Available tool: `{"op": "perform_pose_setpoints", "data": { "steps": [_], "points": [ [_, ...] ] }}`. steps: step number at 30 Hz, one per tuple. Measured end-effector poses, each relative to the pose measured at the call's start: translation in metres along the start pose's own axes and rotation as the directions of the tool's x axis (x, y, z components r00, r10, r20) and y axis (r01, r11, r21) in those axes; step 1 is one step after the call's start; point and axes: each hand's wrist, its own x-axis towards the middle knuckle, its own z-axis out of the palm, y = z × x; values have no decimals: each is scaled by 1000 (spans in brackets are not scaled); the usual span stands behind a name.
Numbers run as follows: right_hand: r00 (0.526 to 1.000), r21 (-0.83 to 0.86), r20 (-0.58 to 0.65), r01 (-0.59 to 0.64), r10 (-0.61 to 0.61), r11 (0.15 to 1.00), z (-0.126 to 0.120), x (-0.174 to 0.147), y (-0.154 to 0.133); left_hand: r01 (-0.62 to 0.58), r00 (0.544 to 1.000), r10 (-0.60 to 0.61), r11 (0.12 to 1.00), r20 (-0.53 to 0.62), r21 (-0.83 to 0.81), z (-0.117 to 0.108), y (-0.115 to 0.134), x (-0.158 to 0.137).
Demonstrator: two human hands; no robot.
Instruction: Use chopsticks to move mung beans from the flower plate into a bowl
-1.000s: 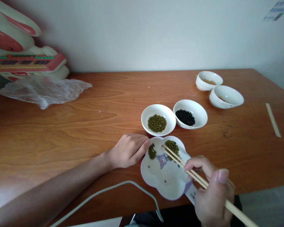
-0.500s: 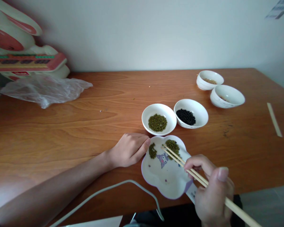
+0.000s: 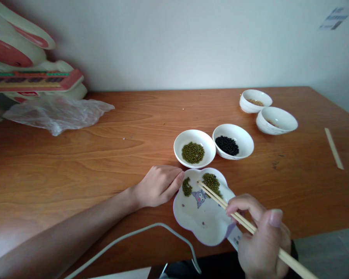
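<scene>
My right hand is closed around a pair of wooden chopsticks, whose tips are close together over the flower-shaped plate. The tips sit between two groups of green mung beans: a larger pile on the right and a smaller one on the left. Whether a bean is between the tips, I cannot tell. My left hand has its fingers curled at the plate's upper left rim, thumb against the edge. A cartoon figure is printed on the plate.
Beyond the plate stand a bowl of mung beans and a bowl of black beans. Two more white bowls are farther right. A clear plastic bag, a toy keyboard, a wooden strip and a pale cable lie around.
The chopstick tips have drawn together and shifted slightly left, away from the larger bean pile. My left hand stays at the plate's rim. The view has shifted slightly.
</scene>
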Motion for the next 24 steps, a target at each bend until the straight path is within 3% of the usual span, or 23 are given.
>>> {"op": "perform_pose_setpoints", "data": {
  "steps": [4, 7, 9, 11, 15, 19, 24],
  "points": [
    [980, 28, -106, 171, -167, 985, -9, 0, 2, 25, 1000, -25, 1000, 8, 15, 1, 0, 1],
    [942, 142, -298, 201, -152, 969, -11, 0, -7, 26, 1000, -26, 999, 4, 21, 1, 0, 1],
    [924, 186, -364, 194, -116, 963, -11, 3, -14, 19, 1000, -19, 1000, 4, 23, 1, 0, 1],
    [951, 133, -289, 157, -113, 979, -12, 6, -17, 14, 1000, -14, 1000, 2, 26, 1, 0, 1],
    [993, 60, -20, 115, -114, 992, -15, 7, -9, 11, 1000, -10, 999, -7, 42, 0, 0, 0],
    [969, 81, 226, 83, -99, 993, -30, 0, 3, 5, 1000, -4, 999, -4, 50, 0, 0, 1],
    [934, 22, 346, 82, -85, 996, -60, -4, 6, -2, 1000, 3, 999, -22, 47, 0, 1, 1]
  ]
}}
